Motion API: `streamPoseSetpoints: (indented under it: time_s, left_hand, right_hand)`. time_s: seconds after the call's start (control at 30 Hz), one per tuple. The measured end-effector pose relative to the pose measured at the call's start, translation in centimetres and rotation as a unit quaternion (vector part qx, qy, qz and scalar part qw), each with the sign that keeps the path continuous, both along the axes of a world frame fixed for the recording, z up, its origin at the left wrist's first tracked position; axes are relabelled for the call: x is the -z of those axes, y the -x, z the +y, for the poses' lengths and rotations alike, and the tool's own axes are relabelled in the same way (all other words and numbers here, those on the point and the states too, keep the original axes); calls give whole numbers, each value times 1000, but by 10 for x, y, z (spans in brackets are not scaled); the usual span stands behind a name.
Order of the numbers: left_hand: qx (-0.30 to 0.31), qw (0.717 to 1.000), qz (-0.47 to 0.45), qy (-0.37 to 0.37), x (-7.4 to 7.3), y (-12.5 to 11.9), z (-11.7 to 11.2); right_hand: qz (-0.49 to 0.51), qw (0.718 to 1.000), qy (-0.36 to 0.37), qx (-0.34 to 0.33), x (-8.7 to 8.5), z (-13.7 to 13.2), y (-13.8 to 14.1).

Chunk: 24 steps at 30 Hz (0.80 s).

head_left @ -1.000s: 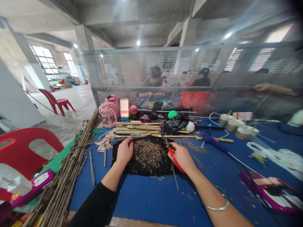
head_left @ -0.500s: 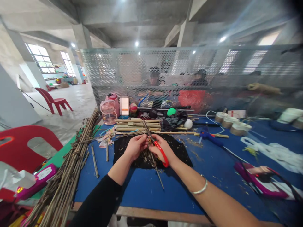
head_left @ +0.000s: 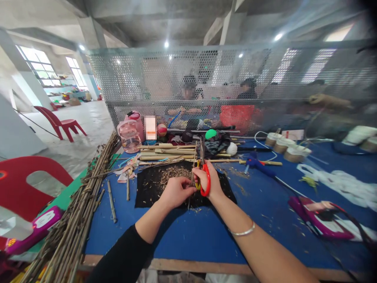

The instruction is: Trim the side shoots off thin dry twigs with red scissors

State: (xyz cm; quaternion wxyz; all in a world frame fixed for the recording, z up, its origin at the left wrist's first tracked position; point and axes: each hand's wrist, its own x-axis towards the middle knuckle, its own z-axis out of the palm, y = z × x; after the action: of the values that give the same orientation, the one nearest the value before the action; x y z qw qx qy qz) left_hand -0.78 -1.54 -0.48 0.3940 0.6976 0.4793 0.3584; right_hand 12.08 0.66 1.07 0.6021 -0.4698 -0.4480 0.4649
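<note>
The left hand, bare below a black knit-looking sleeve, curls over the near edge of a soft black cloth, thumb and fingertips pinched narrow on a thin, rough brown twig. The twig stands steeply slanted between the two hands, its upper end leaning to the far side and its lower end reaching down over the cloth. Just to its right, the right hand is wrapped around scissors, whose handle shows a smooth red loop and a yellow part; their slender metal blades point away to the far side, and whether they are parted is hard to tell. A smooth, silvery bangle circles the right forearm. Under and beyond the left hand, short, dry, splintery brown bits form a loose heap on the cloth, with crumbs scattered around. The cloth lies on a flat, matt blue tabletop with a brown edge strip along the near side. To the left runs a long bundle of knobbly, bark-covered stems; on the far side, pale, straight, smooth sticks lie crosswise near a round white ball. Farther right spreads a crumpled, glossy white ribbon.
</note>
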Motion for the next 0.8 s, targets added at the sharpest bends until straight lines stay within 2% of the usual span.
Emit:
streamPoseSetpoints:
  time_s: [0.07, 0.17, 0.23, 0.3, 0.37, 0.43, 0.5, 0.53, 0.67, 0.8]
  left_hand:
    - [5, 998, -34, 53, 1, -1, 1]
    - [56, 981, -109, 151, 2, 0, 3]
    - [82, 972, -131, 179, 2, 0, 3]
    - [97, 972, -119, 176, 2, 0, 2]
    - [87, 989, -64, 105, 0, 1, 1]
    - [51, 998, 29, -22, -3, 3, 0]
    - [23, 983, 126, -132, -7, 7, 0]
    - [20, 972, 165, -164, -9, 9, 0]
    - [37, 948, 235, -212, -16, 13, 1]
    - [33, 955, 210, -206, -15, 11, -1]
  right_hand:
    - [-7, 1000, -1, -14, 2, -1, 1]
    - [-1, 998, -7, -56, 5, -1, 1]
    - [-3, 997, -11, -81, 7, -1, 0]
    - [-9, 996, -13, -85, 9, 0, -1]
    - [-16, 997, -15, -74, 11, 1, -2]
    - [-17, 998, -22, -63, 13, 2, -2]
    - [-13, 998, -30, -59, 15, 3, -2]
    - [-8, 998, -32, -58, 16, 3, -2]
    - [22, 997, -27, -72, 17, 1, -1]
    - [45, 996, -17, -77, 17, 1, -2]
